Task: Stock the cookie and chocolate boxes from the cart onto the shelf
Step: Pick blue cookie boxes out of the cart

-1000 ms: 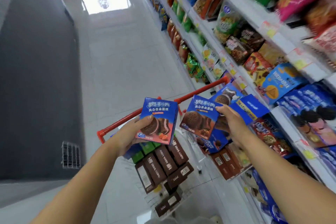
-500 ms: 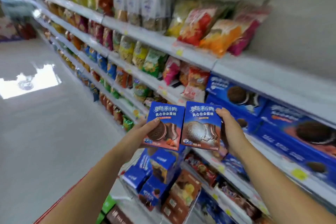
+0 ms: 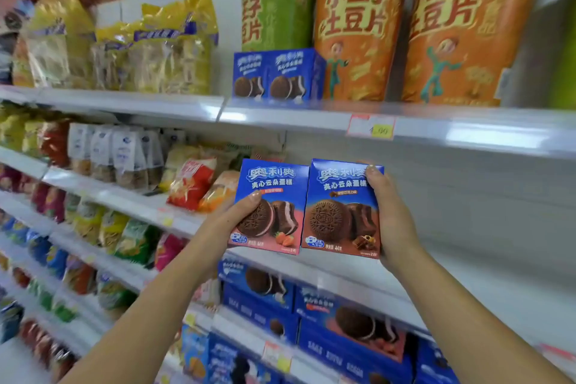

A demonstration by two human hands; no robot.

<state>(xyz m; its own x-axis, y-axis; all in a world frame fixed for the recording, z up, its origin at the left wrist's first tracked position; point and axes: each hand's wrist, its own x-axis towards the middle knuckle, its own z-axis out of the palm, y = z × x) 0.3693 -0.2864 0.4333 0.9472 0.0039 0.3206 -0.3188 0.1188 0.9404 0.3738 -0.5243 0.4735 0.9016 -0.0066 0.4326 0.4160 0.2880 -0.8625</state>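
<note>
My left hand (image 3: 229, 218) grips a blue strawberry cookie box (image 3: 280, 193), thumb on its front. My right hand (image 3: 394, 221) grips a blue chocolate cookie box (image 3: 335, 196) by its right edge. Both boxes are upright, side by side and touching, held in front of the bare stretch of the middle shelf (image 3: 358, 277). Two matching blue cookie boxes (image 3: 274, 75) stand on the upper shelf (image 3: 280, 117) above them. The cart is out of view.
Large orange tubs (image 3: 358, 28) and a green tub (image 3: 277, 9) stand on the upper shelf behind and right of the boxes. Snack bags (image 3: 193, 184) fill the shelves to the left. Blue cookie cartons (image 3: 352, 330) sit on the shelf below.
Both hands have carried the boxes from above the cart up toward the shelves. The view has swung from the aisle and cart up to the upper shelves.
</note>
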